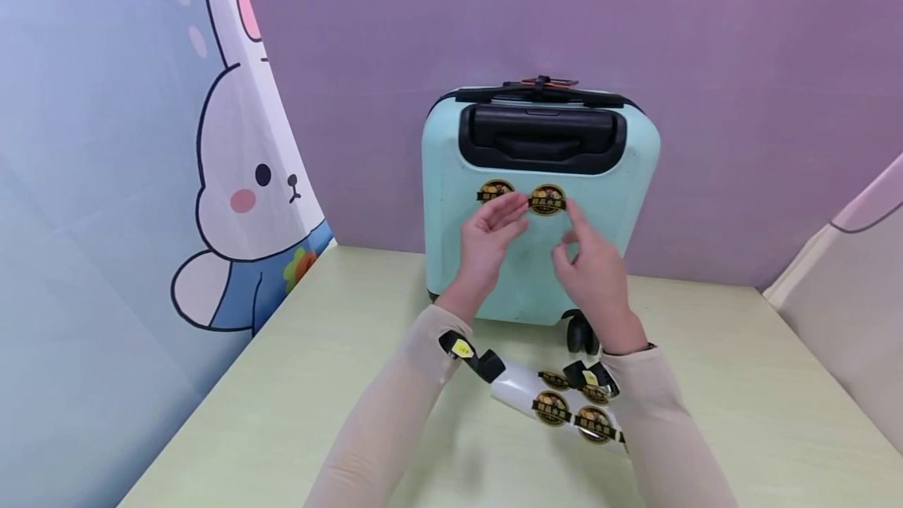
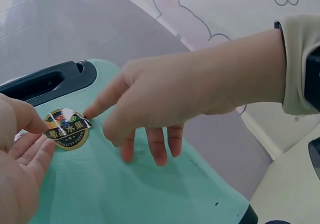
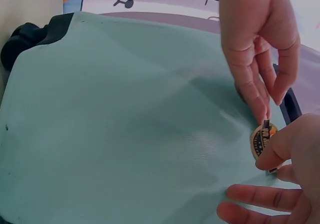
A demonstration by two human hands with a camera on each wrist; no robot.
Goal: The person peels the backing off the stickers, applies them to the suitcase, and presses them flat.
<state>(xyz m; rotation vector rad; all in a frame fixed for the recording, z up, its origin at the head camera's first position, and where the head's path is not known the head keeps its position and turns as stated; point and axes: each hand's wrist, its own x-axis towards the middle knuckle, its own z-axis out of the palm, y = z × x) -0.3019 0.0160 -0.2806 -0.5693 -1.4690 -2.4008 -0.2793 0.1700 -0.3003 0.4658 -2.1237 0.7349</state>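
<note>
On your left, the table (image 1: 303, 398) gives broad side room between the rabbit-print curtain (image 1: 127, 179) along its left edge and the mint suitcase (image 1: 532, 281) near its far edge; a second sticker (image 1: 496, 189) sits by the suitcase's top-left corner, partly behind your left hand (image 1: 488, 241), whose extended fingers touch the round sticker's (image 1: 547, 200) left end; that sticker lies between your separated hands; your right hand (image 1: 596, 269) sets a straight index finger at its right end; similar room runs to the table's right edge.
</note>
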